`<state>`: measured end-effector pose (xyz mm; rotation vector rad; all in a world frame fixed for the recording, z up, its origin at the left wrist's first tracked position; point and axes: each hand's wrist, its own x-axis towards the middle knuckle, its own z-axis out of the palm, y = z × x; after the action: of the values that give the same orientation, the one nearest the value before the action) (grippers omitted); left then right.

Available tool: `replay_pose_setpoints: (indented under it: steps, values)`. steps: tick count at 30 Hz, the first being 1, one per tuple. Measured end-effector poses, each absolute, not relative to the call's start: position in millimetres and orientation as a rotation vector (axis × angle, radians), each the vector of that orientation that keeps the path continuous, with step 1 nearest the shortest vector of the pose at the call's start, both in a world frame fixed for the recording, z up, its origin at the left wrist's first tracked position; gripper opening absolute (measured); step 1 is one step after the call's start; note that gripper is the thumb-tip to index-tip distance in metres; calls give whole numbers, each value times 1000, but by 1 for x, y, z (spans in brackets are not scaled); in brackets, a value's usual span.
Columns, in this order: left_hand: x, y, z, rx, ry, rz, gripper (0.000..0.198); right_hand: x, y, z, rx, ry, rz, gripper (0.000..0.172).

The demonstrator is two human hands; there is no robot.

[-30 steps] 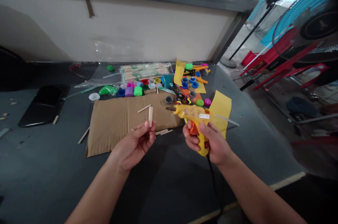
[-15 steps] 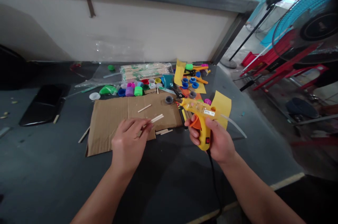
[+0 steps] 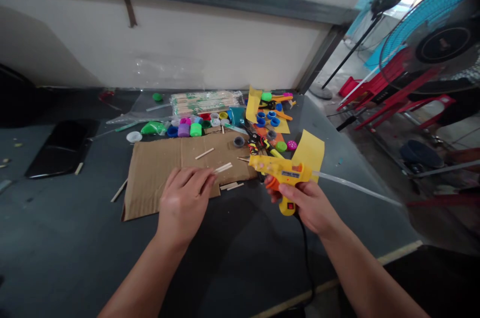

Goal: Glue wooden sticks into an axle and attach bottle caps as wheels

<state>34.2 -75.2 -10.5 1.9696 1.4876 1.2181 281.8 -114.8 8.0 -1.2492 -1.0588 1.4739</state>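
Note:
My left hand pinches short wooden sticks over a sheet of brown cardboard; their far ends point right. In my right hand is a yellow hot glue gun, its nozzle aimed left toward the sticks but apart from them. My fingers are at its orange trigger. A long clear glue stick juts from its back, and a black cord hangs below. Another short stick lies on the cardboard, and a few cut pieces lie at its lower edge.
Small colourful pots and a green bag line the cardboard's far side. Behind them lies a packet of wooden sticks. Pliers and yellow paper are near the glue gun. A black phone lies left; a fan stands right.
The glue gun has tilted and turned in my right hand, its nozzle dropping slightly, so more of the glue stick shows. My left hand has stayed nearly still with the sticks.

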Motion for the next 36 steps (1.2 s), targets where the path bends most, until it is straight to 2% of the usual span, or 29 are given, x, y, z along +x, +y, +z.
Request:
replay_pose_setpoints:
  steps: [5,15,30,36]
  values:
    - [29,-74,-10,1967,1475,1198,19,274,-105,9,-1330,-1345,1441,25]
    - [27,-73,-10,2073,1529,1163,18,272,-111,-5,-1373,-1284,1423,36]
    - [24,-74,-13,2302,1534,1106,23,275,-113,-9,-1561,-1464,1235,35]
    - [25,-75,-11,2324,1533,1095,21,276,-114,-12,-1621,-1483,1214,40]
